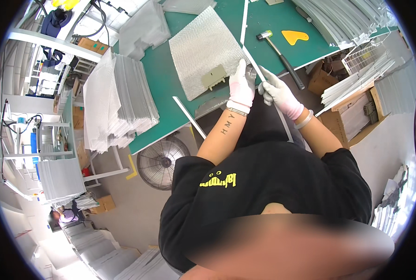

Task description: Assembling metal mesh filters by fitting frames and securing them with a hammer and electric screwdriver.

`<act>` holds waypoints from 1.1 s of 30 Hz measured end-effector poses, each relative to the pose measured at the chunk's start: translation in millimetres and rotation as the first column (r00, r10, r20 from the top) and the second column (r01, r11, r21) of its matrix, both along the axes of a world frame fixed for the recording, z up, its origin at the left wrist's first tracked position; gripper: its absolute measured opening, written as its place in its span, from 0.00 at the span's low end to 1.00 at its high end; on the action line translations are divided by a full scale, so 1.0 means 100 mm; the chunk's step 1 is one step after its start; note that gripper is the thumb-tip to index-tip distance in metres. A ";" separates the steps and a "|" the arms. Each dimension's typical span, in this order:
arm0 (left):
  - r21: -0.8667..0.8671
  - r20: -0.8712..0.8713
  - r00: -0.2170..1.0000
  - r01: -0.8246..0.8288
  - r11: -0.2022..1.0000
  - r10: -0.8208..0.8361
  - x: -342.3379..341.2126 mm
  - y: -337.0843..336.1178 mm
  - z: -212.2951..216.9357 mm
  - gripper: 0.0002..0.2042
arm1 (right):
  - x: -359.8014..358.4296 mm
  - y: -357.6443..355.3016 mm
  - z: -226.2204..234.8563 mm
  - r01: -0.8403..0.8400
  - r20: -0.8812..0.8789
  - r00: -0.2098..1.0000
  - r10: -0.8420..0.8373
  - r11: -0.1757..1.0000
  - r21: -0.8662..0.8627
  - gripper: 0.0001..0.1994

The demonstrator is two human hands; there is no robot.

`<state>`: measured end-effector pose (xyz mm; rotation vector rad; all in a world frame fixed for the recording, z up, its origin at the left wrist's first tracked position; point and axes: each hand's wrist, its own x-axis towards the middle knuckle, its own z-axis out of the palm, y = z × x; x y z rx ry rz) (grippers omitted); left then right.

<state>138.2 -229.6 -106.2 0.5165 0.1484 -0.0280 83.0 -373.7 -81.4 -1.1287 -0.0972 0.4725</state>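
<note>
My right hand [281, 96], in a white glove with grey fingers, is closed round a thin white frame strip [256, 64] at the front edge of the green table. Close beside it, my left hand [241, 86], gloved alike, has its thumb up and its fingers curled against the same strip. At its far end the strip meets another white strip [244, 22] at an angle. Just left of my left hand, a grey-green notched plate [215, 77] rests on a silvery mesh sheet [203, 46]. Parts of the fingers are hidden from view.
A hammer [282, 58] and a yellow scraper [295, 37] lie on the green table [226, 9] to the right. Mesh sheets [124, 98] are stacked at its left edge. A floor fan [165, 162] stands below; cardboard boxes [362, 116] are at the right.
</note>
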 end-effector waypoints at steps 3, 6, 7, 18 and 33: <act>0.011 0.010 0.999 -0.037 0.999 0.036 0.01 -0.02 0.04 0.12 | -0.03 -0.04 0.01 -0.036 -0.042 0.998 0.041 0.993 0.110 0.30; -0.001 0.007 0.999 -0.031 1.000 0.031 0.05 -0.02 0.00 0.11 | -0.09 0.01 0.01 0.031 -0.005 0.999 -0.031 0.999 -0.019 0.30; -0.004 0.007 1.000 -0.027 1.000 0.028 0.05 -0.02 0.02 0.11 | -0.10 0.05 0.02 0.035 -0.005 0.999 -0.035 0.999 -0.021 0.30; -0.052 -0.077 0.994 -0.083 0.995 0.079 0.22 -0.03 -0.13 0.13 | -0.14 0.05 -0.01 0.036 -0.085 0.995 -0.045 0.995 -0.098 0.29; -0.056 -0.122 0.991 -0.057 0.997 0.050 0.18 -0.04 -0.05 0.11 | -0.26 0.11 -0.11 0.077 -0.049 0.995 -0.086 0.984 -0.160 0.30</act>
